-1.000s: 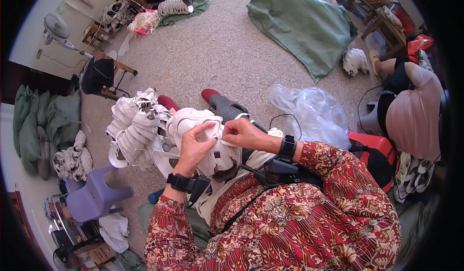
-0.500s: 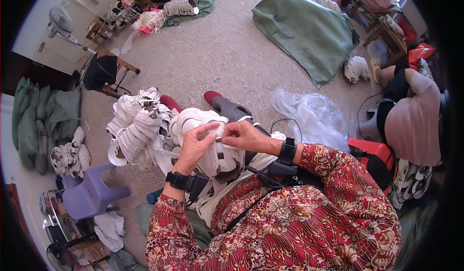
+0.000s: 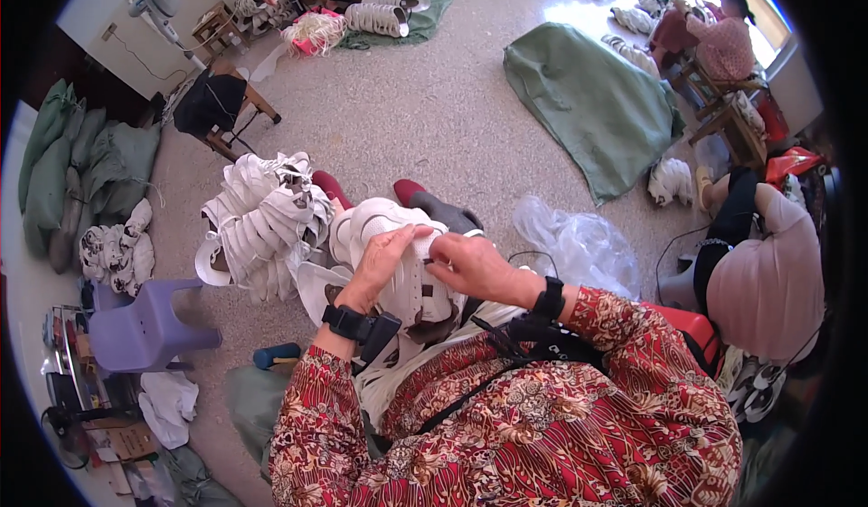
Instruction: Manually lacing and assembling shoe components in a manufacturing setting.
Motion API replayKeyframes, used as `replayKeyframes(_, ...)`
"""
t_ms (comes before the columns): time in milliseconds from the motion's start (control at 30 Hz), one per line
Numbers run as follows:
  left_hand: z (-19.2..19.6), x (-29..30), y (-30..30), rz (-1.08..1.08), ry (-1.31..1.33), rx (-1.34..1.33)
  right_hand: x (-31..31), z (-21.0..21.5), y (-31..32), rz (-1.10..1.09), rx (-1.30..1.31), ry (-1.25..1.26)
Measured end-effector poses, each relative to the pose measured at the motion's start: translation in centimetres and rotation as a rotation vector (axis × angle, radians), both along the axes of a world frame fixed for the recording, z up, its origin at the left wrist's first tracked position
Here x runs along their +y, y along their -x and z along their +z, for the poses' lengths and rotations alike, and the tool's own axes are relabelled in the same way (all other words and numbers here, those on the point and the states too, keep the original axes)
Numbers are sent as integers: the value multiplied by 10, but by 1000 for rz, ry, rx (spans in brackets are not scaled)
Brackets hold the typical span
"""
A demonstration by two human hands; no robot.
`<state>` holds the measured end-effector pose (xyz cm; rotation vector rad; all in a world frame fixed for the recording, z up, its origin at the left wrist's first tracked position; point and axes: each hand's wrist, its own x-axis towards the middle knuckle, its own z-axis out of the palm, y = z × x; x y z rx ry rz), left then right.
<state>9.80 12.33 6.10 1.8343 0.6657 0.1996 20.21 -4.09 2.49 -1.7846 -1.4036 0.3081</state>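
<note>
A white shoe upper [image 3: 409, 292], with dark openings and a row of eyelets, lies over my lap. My left hand [image 3: 383, 261] is against its left side, with fingers pressed together over the top edge. Just right of it, my right hand [image 3: 472, 266] is closed in a pinch above the upper. A small dark tip shows at the right fingertips, too small to name. White laces [image 3: 384, 382] hang in a bundle across my lap, below the upper. Left of my knees stands a large pile of white shoe uppers [image 3: 258, 227].
A purple plastic stool [image 3: 145, 331] and green sacks [image 3: 117, 168] are at left. Clear plastic sheeting [image 3: 579, 245] lies right of my legs. Beyond is a green cloth [image 3: 597, 109]. A co-worker in pink [image 3: 764, 276] sits close at right; others work farther back.
My head view has shifted, showing more of the far room. My hands have moved slightly apart, the right one off the upper's front. The left hand has turned, its fingers closer together.
</note>
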Motion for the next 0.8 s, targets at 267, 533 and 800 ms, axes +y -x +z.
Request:
replayKeyframes(267, 16, -6, 16, 64, -216, -219, 8, 13, 13, 89, -342, -39)
replayKeyframes(533, 24, -25, 32, 136, -399, -305, 23, 16, 14, 134, -563, 54)
replayKeyframes(800, -12, -38, 101, 167, -533, -282, 65, 11, 9, 164, -486, -12)
